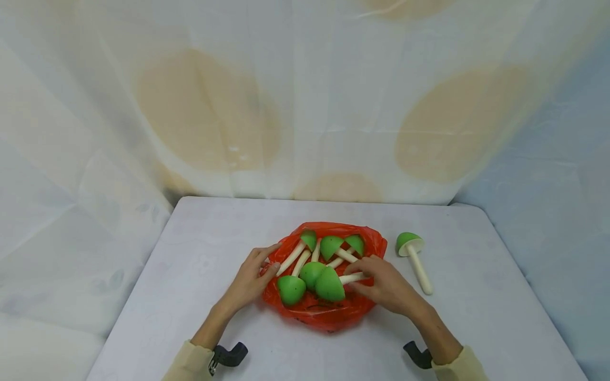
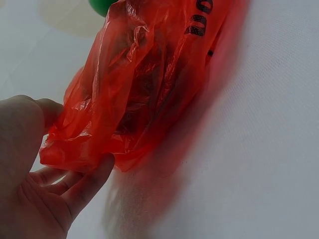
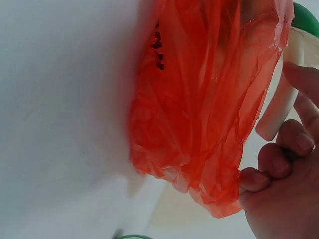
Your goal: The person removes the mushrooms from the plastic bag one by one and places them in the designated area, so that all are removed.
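An opened red plastic bag (image 1: 329, 320) lies on the table, holding several toy mushrooms with green caps and pale stems. At the bag's left side my left hand (image 1: 250, 278) grips its edge. In the left wrist view the thumb and fingers stand on either side of the crumpled red film. My right hand (image 1: 383, 283) is over the bag's right side and pinches the stem of a toy mushroom (image 1: 330, 286), whose cap points left. Seen from the right wrist, that pale stem (image 3: 280, 107) sits between thumb and fingers, and the lower fingers touch the bag's edge.
Another toy mushroom (image 1: 419, 267) lies alone on the white table (image 1: 462, 317), right of the bag. Pale hanging sheets (image 1: 305, 106) with tan spots surround the table's back and sides. Black curved pieces (image 1: 231, 354) sit at both wrists.
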### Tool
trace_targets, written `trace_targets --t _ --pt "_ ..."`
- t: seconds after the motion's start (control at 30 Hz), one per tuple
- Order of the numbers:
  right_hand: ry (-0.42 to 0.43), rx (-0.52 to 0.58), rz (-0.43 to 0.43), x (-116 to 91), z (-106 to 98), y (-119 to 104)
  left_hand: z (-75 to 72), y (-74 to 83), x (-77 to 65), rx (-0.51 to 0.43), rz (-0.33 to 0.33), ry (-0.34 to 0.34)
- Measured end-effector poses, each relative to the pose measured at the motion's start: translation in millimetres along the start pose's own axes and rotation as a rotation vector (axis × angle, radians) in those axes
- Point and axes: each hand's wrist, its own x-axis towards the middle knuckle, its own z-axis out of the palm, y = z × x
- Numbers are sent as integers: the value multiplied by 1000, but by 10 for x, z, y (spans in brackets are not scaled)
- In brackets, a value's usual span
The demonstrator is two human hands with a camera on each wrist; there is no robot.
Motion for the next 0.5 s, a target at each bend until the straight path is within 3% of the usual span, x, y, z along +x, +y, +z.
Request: trace_targets --t 0.5 --pt "61 169 15 -28 -26 17 9 -15 0 3 5 9"
